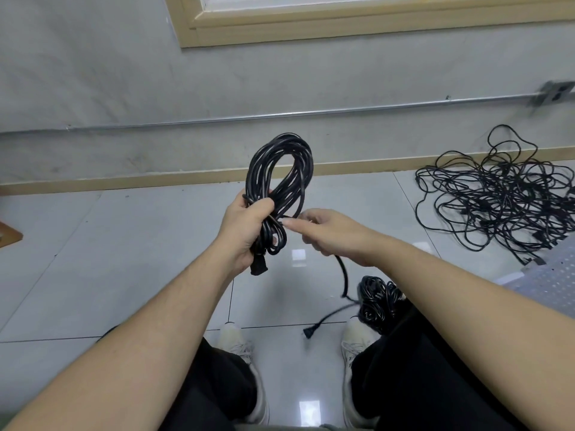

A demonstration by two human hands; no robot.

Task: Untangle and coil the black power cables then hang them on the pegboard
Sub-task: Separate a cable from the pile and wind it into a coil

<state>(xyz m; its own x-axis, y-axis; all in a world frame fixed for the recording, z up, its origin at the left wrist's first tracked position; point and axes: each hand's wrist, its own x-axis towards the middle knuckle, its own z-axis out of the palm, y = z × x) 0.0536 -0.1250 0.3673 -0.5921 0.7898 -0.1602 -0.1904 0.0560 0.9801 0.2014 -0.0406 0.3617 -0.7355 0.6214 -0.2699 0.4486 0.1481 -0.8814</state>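
In my left hand (245,231) — gripped at its waist — the coiled cable (278,185) rises above my fist; just beside it, my right hand (326,234) pinches the cable's loose tail (342,275), which hangs below.

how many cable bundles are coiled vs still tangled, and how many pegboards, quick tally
Coiled cable bundles: 2, the coil gripped in the left hand and the floor coil
Tangled piles: 1, the pile
Pegboards: 1, the pegboard
Total: 4
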